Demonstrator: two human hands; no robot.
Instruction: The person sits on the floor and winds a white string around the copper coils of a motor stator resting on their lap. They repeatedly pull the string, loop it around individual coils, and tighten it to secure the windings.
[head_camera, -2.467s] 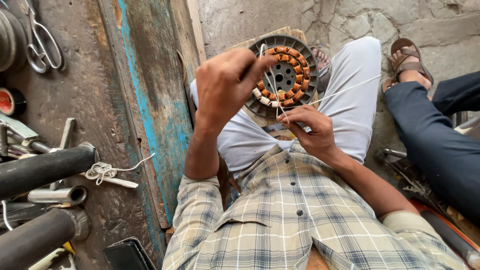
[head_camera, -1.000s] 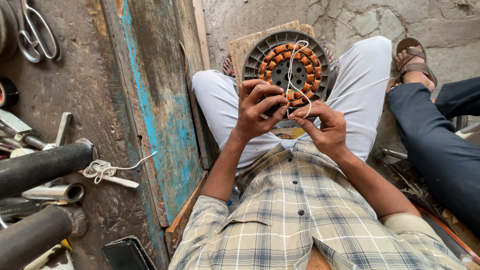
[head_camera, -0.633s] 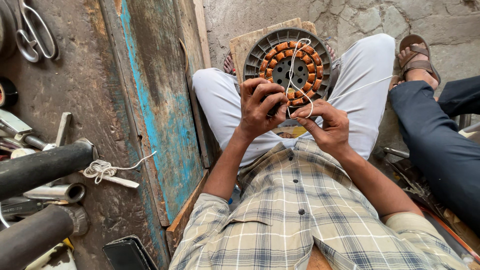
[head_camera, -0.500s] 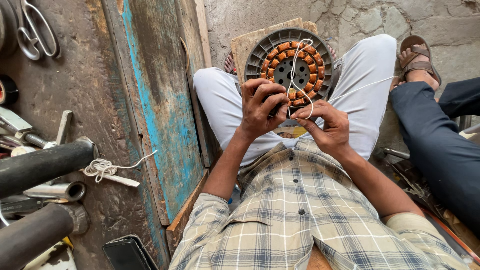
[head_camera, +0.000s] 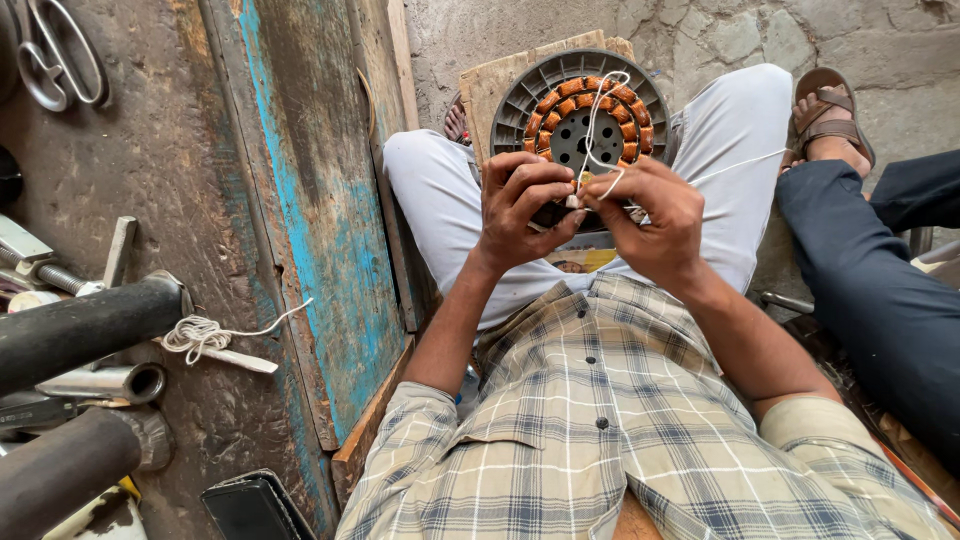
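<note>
A round grey fan stator (head_camera: 583, 110) ringed with copper-orange coils rests on the person's lap, white string (head_camera: 597, 125) looped across it; left hand (head_camera: 522, 208) grips its near edge, right hand (head_camera: 650, 215) pinches the string

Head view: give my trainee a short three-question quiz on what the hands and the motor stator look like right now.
1. True or false: both hands touch the stator.
2. What runs from the right hand up over the copper coils? A) red wire B) white string C) metal chain
3. Fill in: the scissors lie at the upper ____ of the view.

Key:
1. True; the left hand and right hand grip its near edge.
2. B, the white string loops across the coils.
3. left
</note>
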